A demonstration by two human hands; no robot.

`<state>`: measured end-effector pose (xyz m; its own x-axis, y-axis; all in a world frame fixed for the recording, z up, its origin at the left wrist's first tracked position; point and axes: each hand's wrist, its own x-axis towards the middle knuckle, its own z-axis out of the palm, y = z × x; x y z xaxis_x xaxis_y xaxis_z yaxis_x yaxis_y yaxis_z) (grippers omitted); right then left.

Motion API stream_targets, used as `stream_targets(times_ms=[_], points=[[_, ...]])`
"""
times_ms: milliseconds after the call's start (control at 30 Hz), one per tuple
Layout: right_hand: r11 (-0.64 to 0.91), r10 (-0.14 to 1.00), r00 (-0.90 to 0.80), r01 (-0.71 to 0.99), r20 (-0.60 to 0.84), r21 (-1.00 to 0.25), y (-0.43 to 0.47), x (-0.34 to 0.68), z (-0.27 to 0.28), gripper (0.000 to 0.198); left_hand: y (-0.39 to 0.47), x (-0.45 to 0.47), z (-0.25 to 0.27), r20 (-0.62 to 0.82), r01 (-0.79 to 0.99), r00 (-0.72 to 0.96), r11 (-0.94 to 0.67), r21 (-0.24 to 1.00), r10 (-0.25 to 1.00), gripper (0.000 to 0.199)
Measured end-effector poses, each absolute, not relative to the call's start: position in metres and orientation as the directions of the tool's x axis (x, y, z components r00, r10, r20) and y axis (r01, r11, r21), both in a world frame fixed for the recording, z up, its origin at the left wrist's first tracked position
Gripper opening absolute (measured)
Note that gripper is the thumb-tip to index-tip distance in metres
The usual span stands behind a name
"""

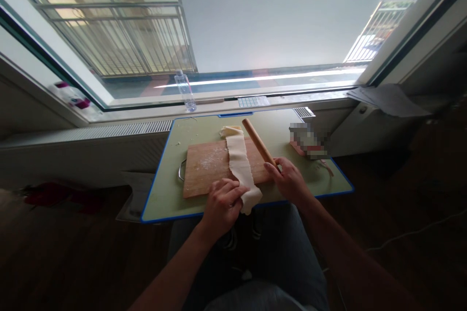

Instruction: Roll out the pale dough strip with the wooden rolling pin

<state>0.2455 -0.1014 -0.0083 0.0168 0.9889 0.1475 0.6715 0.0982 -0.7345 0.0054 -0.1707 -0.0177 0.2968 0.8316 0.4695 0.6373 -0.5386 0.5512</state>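
A long strip of rolled dough (238, 155) lies across a wooden cutting board (204, 167). Its far end is folded over past the board's back edge, and its near end hangs over the front edge. My left hand (224, 202) is closed at the near part of the strip, with fingers over its left side. In my right hand (288, 177) is a wooden rolling pin (258, 142), gripped by its near end and tilted up above the board's right side. White flour dusts the board left of the dough.
The board rests on a small green table (166, 189) with a blue rim. A pixelated item (310, 141) sits at the table's right. A clear plastic bottle (185, 91) stands on the windowsill behind, and papers (390, 99) lie at the right.
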Motion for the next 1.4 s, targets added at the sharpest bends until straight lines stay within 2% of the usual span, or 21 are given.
stream_targets(times_ms=[133,300,367,467,533,600,700,800,900,1033,1167,1233,1333,1400], points=[[0.104,0.990,0.001,0.677,0.142,-0.729,-0.102,0.244,-0.004,0.047,-0.165,0.011,-0.013,0.413,0.581,0.197,-0.445,0.681,0.889,0.028],[0.075,0.995,0.004,0.668,0.104,-0.740,-0.109,0.242,0.005,0.047,-0.152,0.012,0.002,0.165,0.326,0.110,-0.192,0.925,0.980,0.033],[0.065,0.996,0.002,0.664,0.088,-0.745,-0.112,0.242,0.009,0.048,-0.149,0.011,0.008,0.088,0.228,0.133,-0.117,0.967,0.987,0.039],[0.072,0.995,0.004,0.661,0.100,-0.747,-0.114,0.242,0.013,0.049,-0.145,0.009,0.018,0.018,0.186,0.189,-0.054,0.981,0.982,0.053],[0.084,0.993,0.008,0.658,0.119,-0.748,-0.113,0.242,0.015,0.050,-0.141,0.007,0.027,0.080,0.216,0.218,-0.128,0.968,0.973,0.059],[0.094,0.991,0.014,0.656,0.137,-0.749,-0.112,0.242,0.015,0.050,-0.138,0.006,0.035,0.228,0.286,0.234,-0.291,0.913,0.945,0.060],[0.103,0.989,0.016,0.653,0.149,-0.750,-0.111,0.243,0.014,0.049,-0.135,0.007,0.038,0.415,0.454,0.336,-0.531,0.716,0.846,0.057],[0.101,0.989,0.019,0.648,0.149,-0.755,-0.112,0.245,0.010,0.048,-0.141,0.007,0.025,0.424,0.555,0.493,-0.650,0.520,0.760,0.056],[0.090,0.990,0.025,0.643,0.138,-0.761,-0.113,0.247,0.007,0.048,-0.157,0.005,0.005,0.339,0.593,0.564,-0.654,0.469,0.753,0.058],[0.079,0.992,0.026,0.638,0.123,-0.766,-0.115,0.246,0.006,0.049,-0.183,0.002,-0.013,0.272,0.625,0.536,-0.592,0.509,0.799,0.052],[0.102,0.991,0.002,0.653,0.136,-0.751,-0.114,0.243,0.005,0.051,-0.200,0.006,-0.019,0.313,0.602,0.500,-0.584,0.545,0.808,0.052],[0.139,0.987,-0.030,0.672,0.160,-0.727,-0.112,0.242,0.004,0.048,-0.205,0.008,-0.019,0.355,0.639,0.424,-0.553,0.535,0.833,0.046],[0.244,0.968,-0.135,0.699,0.212,-0.672,-0.107,0.244,0.003,0.037,-0.211,0.009,-0.017,0.391,0.714,0.278,-0.461,0.527,0.877,0.033],[0.320,0.947,-0.223,0.718,0.232,-0.618,-0.102,0.247,0.005,0.028,-0.215,0.008,-0.014,0.381,0.708,0.264,-0.446,0.548,0.886,0.026]])
